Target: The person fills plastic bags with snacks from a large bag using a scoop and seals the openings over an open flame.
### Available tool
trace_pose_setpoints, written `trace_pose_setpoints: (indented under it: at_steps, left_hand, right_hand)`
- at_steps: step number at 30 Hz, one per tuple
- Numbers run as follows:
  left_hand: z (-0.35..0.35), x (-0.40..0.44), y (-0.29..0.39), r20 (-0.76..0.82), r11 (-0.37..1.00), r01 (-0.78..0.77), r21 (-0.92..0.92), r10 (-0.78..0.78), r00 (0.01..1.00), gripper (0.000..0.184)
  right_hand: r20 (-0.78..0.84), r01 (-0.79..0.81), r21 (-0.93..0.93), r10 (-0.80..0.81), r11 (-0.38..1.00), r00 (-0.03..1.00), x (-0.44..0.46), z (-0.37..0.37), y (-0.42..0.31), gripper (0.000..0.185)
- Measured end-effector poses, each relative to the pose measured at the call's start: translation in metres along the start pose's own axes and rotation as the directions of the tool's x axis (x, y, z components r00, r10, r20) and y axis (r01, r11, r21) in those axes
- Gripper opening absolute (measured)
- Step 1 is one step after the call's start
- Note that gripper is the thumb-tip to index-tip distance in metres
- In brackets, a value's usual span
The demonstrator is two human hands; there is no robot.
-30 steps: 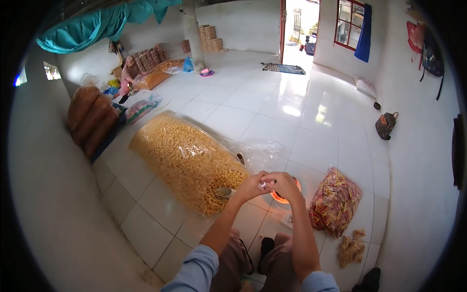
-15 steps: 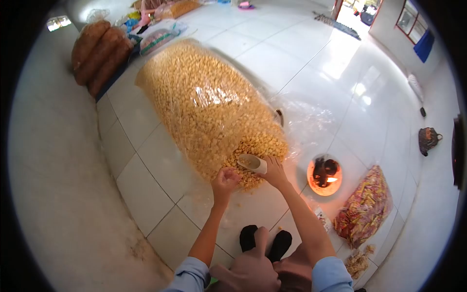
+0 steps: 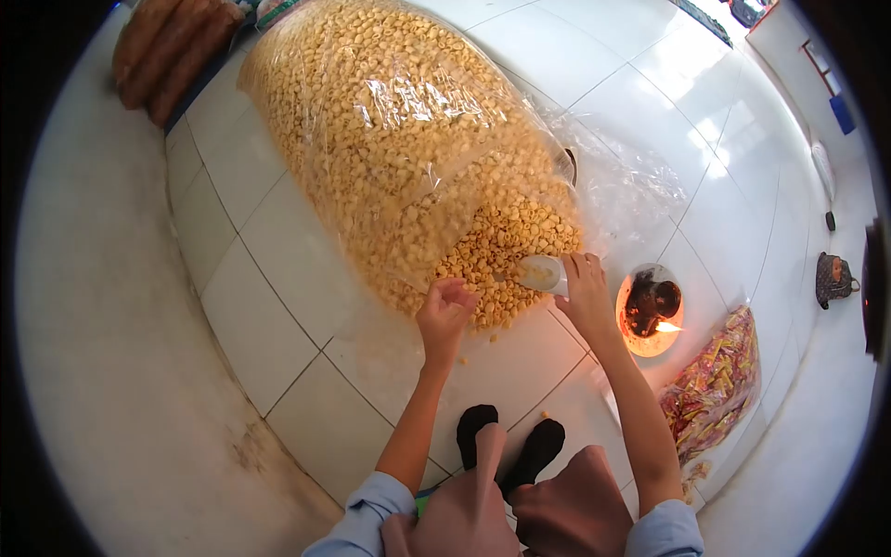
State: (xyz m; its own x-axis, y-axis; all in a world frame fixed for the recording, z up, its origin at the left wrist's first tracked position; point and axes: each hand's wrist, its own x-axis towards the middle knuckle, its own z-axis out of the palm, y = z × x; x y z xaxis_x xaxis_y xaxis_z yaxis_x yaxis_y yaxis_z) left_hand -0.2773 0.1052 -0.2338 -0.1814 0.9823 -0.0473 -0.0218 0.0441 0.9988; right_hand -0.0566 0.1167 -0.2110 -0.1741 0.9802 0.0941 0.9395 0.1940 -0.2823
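Note:
A large clear plastic bag point(image 3: 371, 176) full of small yellow-brown shell-shaped snacks lies on the floor, its mouth towards me. Loose snacks point(image 3: 506, 237) show at the opening. My right hand point(image 3: 585, 290) is closed on a white scoop point(image 3: 542, 273), which rests among the snacks at the right of the mouth. Some pale pieces appear inside the scoop. At the near left edge of the opening is my left hand point(image 3: 447, 317), its fingers curled together. Whether they pinch the bag's edge or a snack I cannot make out.
A round dish point(image 3: 650, 311) with a small burning flame stands right of my right forearm. Beyond it lies a clear bag of red and yellow packets point(image 3: 715, 385). Brown sacks point(image 3: 176, 60) lean at the far left wall. My feet in black socks point(image 3: 538, 450) are just below.
The view has tipped down and come closer. My right hand has carried the scoop rightwards, away from my left hand, and the scoop has turned. My left hand stays at the bag's near edge.

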Motion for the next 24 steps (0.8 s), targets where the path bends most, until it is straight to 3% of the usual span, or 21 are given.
trace_pose_setpoints:
  at_steps: [2, 6, 8, 10, 12, 15, 18, 21, 23, 24]
  left_hand:
    - [0.000, 0.000, -0.002, 0.010, 0.999, 0.024, 0.038, -0.024, 1.000, 0.027]
    - [0.000, -0.001, -0.015, 0.000, 0.995, -0.036, 0.092, 0.036, 0.999, 0.027]
    - [-0.001, 0.000, -0.026, -0.001, 0.988, -0.037, 0.147, 0.037, 0.999, 0.026]
    - [0.000, 0.001, -0.022, -0.006, 0.992, -0.018, 0.123, 0.019, 1.000, 0.026]
    - [-0.001, 0.002, -0.024, -0.009, 0.995, 0.008, 0.097, -0.007, 1.000, 0.026]
    - [-0.002, 0.005, -0.027, 0.011, 0.996, 0.030, 0.083, -0.031, 0.999, 0.027]
    - [0.008, 0.008, -0.001, -0.006, 0.998, 0.014, 0.058, -0.014, 1.000, 0.027]
    - [0.017, 0.017, 0.011, 0.103, 0.999, 0.027, 0.037, -0.031, 0.994, 0.029]
    - [0.027, 0.028, 0.018, 0.176, 0.984, -0.173, 0.047, 0.162, 0.971, 0.031]
    - [0.030, 0.033, 0.023, 0.172, 0.982, -0.184, 0.038, 0.175, 0.969, 0.031]
  right_hand:
    - [0.054, 0.022, -0.231, -0.010, 0.973, 0.998, -0.004, 0.006, 0.007, 0.064]
    - [0.041, 0.022, -0.311, -0.010, 0.950, 0.999, -0.001, 0.035, -0.001, 0.064]
    - [0.056, -0.097, -0.033, 0.099, 0.995, 0.993, 0.008, 0.054, -0.013, 0.065]
    - [0.001, -0.062, -0.013, 0.062, 0.998, 0.998, 0.015, 0.069, -0.025, 0.066]
    - [-0.057, -0.105, 0.200, 0.118, 0.974, 0.991, 0.016, 0.078, -0.034, 0.067]
    - [-0.083, -0.136, 0.335, 0.173, 0.932, 0.981, 0.019, 0.078, -0.035, 0.065]
    - [-0.084, -0.103, 0.382, 0.145, 0.918, 0.986, 0.015, 0.065, -0.021, 0.065]
    - [-0.125, -0.044, 0.363, 0.096, 0.931, 0.988, 0.013, 0.022, -0.009, 0.064]
    - [-0.152, -0.004, 0.340, 0.059, 0.940, 0.987, 0.016, -0.018, -0.004, 0.064]
    - [-0.174, 0.027, 0.326, 0.032, 0.945, 0.984, 0.019, -0.040, -0.005, 0.063]
